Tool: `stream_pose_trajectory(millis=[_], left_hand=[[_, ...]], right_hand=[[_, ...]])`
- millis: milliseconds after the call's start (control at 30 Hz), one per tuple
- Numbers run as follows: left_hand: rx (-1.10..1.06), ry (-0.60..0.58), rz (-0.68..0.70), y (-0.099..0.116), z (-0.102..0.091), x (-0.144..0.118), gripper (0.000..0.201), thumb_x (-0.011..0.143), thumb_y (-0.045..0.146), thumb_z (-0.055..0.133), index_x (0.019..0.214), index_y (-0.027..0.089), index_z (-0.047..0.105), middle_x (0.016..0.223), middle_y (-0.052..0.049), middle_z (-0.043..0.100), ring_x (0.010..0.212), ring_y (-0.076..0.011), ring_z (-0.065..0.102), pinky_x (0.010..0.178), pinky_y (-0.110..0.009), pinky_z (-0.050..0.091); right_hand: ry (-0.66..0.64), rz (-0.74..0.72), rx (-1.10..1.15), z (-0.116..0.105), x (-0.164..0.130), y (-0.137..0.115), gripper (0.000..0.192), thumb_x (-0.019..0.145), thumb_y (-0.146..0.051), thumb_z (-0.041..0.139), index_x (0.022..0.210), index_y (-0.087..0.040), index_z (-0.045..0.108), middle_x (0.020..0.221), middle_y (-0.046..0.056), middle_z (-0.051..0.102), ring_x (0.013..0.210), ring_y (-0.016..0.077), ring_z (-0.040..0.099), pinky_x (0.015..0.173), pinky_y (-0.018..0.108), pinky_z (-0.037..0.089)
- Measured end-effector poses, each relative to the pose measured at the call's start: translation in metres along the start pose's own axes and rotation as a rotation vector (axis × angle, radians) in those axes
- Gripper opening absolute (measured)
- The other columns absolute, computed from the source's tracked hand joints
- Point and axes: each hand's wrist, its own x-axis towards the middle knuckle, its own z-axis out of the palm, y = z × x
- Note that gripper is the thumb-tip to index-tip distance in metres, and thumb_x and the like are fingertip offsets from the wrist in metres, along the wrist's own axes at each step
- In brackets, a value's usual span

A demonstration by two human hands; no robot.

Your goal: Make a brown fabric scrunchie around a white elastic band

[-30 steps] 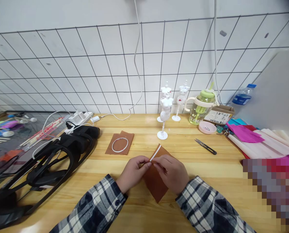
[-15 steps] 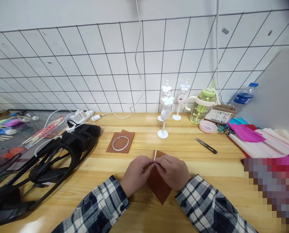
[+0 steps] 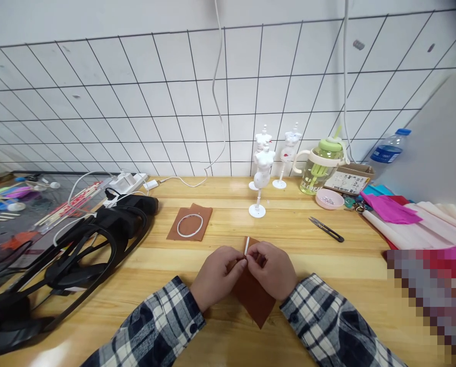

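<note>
Both hands meet at the near middle of the wooden table (image 3: 327, 285), working on a brown cloth (image 3: 255, 300) that lies flat under them with one corner pointing toward the near edge. The left hand (image 3: 216, 275) is closed in a pinch, thumb and forefinger pressed on the cloth's far edge, where a short white strip (image 3: 247, 245) sticks up. The right hand (image 3: 276, 270) is likewise curled shut, its fingertips gripping the same edge just beside the strip, so the two hands touch at the fingertips. Both wrists wear plaid sleeves (image 3: 167, 321). Farther off to the left lies a second brown piece (image 3: 197, 211) with a white ring (image 3: 190, 225) resting on it. Beyond the hands stand small white mannequins (image 3: 261, 176) on stands near the tiled wall (image 3: 136, 102). To the right of them are a green-lidded cup (image 3: 320, 165), a pink dish (image 3: 328, 199) and, nearer, black snips (image 3: 326, 229). At the far right are a water bottle (image 3: 388, 148) and a pile of pink and cream fabric (image 3: 404, 219). Black headsets (image 3: 78, 250) with cables fill the left side of the table.
</note>
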Motion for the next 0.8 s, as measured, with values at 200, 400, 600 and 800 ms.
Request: stream_pose_trajectory(millis=[200, 400, 600, 800], left_hand=[[-0.098, 0.027, -0.092, -0.004, 0.001, 0.002, 0.027, 0.091, 0.034, 0.047, 0.084, 0.02, 0.068, 0.082, -0.003, 0.07, 0.079, -0.0169, 0.061, 0.071, -0.026, 0.044], [-0.148, 0.085, -0.147, -0.007, -0.001, 0.005, 0.024, 0.085, 0.03, 0.051, 0.076, 0.019, 0.07, 0.074, -0.002, 0.07, 0.073, -0.0165, 0.062, 0.067, -0.024, 0.045], [-0.399, 0.148, -0.308, -0.01, -0.001, 0.009, 0.019, 0.07, 0.018, 0.05, 0.06, 0.015, 0.066, 0.06, 0.0, 0.063, 0.061, -0.014, 0.056, 0.059, -0.022, 0.042], [-0.554, 0.134, -0.362, -0.014, -0.002, 0.009, 0.02, 0.064, 0.015, 0.047, 0.062, 0.015, 0.067, 0.062, -0.001, 0.063, 0.062, -0.0139, 0.055, 0.062, -0.023, 0.043]], right_hand=[[0.041, 0.029, 0.092, 0.007, -0.003, -0.002, 0.012, 0.082, -0.024, 0.056, 0.078, -0.023, 0.067, 0.072, -0.002, 0.066, 0.063, 0.0126, 0.059, 0.059, 0.024, 0.045], [0.022, -0.11, -0.002, 0.009, -0.006, -0.001, 0.023, 0.091, -0.027, 0.047, 0.095, -0.025, 0.07, 0.086, 0.002, 0.071, 0.076, 0.016, 0.064, 0.069, 0.026, 0.048], [-0.03, -0.268, -0.253, 0.01, -0.014, -0.007, 0.033, 0.095, -0.023, 0.039, 0.115, -0.025, 0.065, 0.089, 0.005, 0.071, 0.08, 0.0159, 0.064, 0.069, 0.025, 0.046], [-0.051, -0.281, -0.306, 0.01, -0.014, -0.007, 0.034, 0.094, -0.027, 0.042, 0.122, -0.025, 0.061, 0.09, 0.005, 0.07, 0.079, 0.0168, 0.063, 0.066, 0.026, 0.044]])
